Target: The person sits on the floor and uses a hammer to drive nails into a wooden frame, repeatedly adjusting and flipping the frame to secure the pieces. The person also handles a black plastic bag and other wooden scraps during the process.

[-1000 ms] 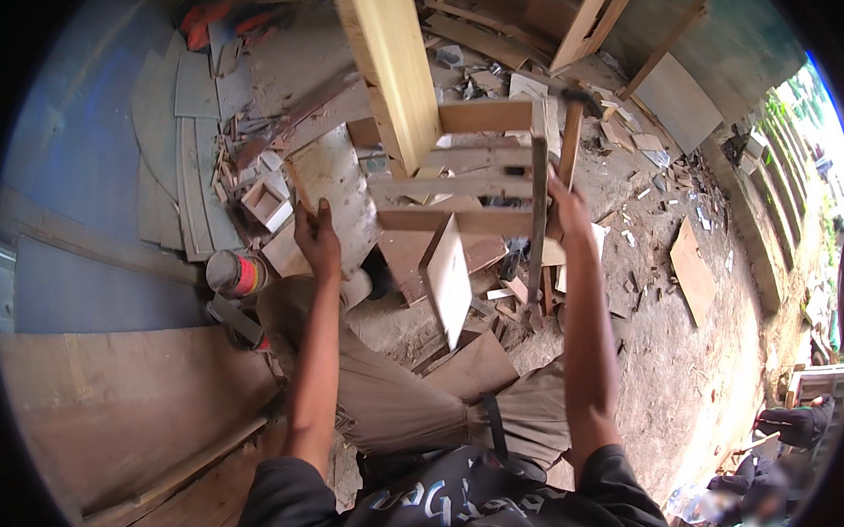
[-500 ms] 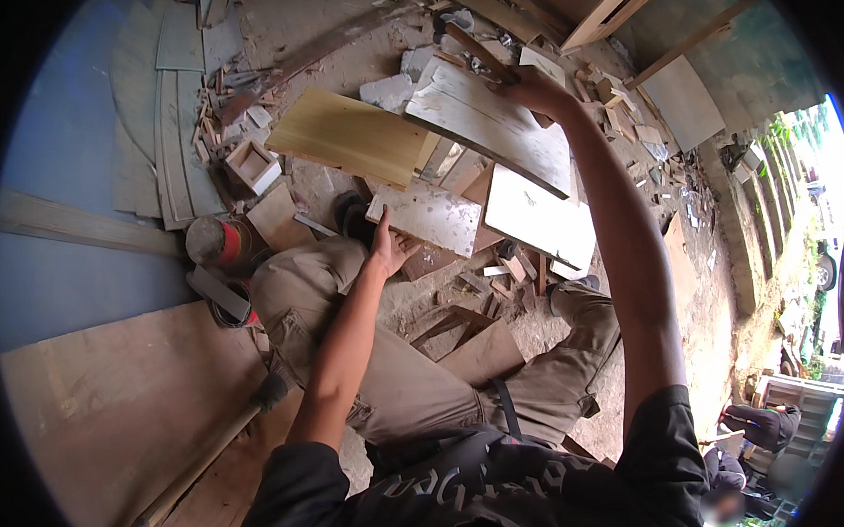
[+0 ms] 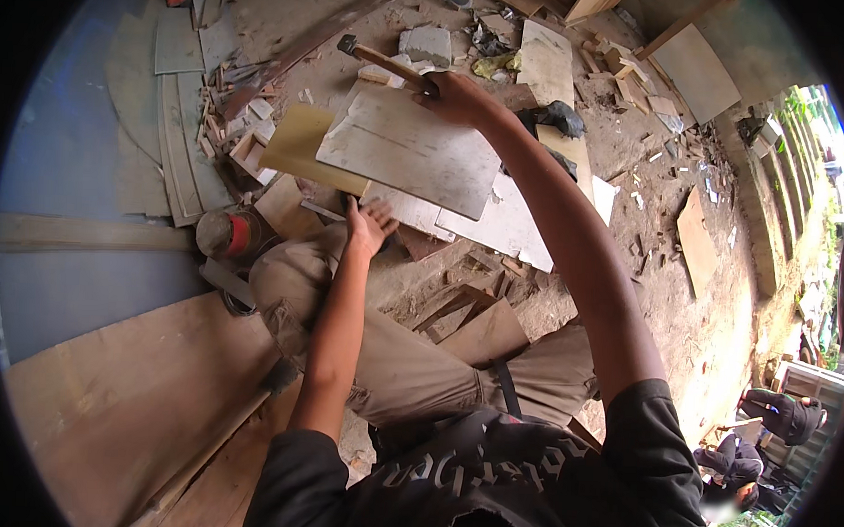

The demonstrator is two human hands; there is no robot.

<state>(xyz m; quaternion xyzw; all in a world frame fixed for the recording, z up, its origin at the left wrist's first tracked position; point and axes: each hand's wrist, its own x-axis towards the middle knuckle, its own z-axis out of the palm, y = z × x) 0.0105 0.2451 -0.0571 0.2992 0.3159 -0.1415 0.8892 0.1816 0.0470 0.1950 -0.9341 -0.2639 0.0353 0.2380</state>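
Observation:
My right hand (image 3: 453,98) is closed round the wooden handle of a hammer (image 3: 392,65), its dark head pointing to the upper left. The hand lies at the far edge of a broad whitish board (image 3: 409,150); whether it also grips the board is hidden. A yellowish board (image 3: 305,150) shows from under the left side of this board. Nearer me, my left hand (image 3: 371,225) is open, fingers spread, beside a narrow white board (image 3: 407,209). Another white board (image 3: 509,224) lies to the right, partly covered by the broad one.
Wood scraps (image 3: 236,118) and an open wooden box (image 3: 253,155) lie at left. By my left knee stands a can with a red band (image 3: 226,232). A concrete block (image 3: 426,45) sits beyond the boards. Two people (image 3: 781,415) are at the lower right.
My right hand has moved left with the hammer, and the broad whitish board has shifted left over the yellowish one. My left hand has come off the narrow board and spread its fingers.

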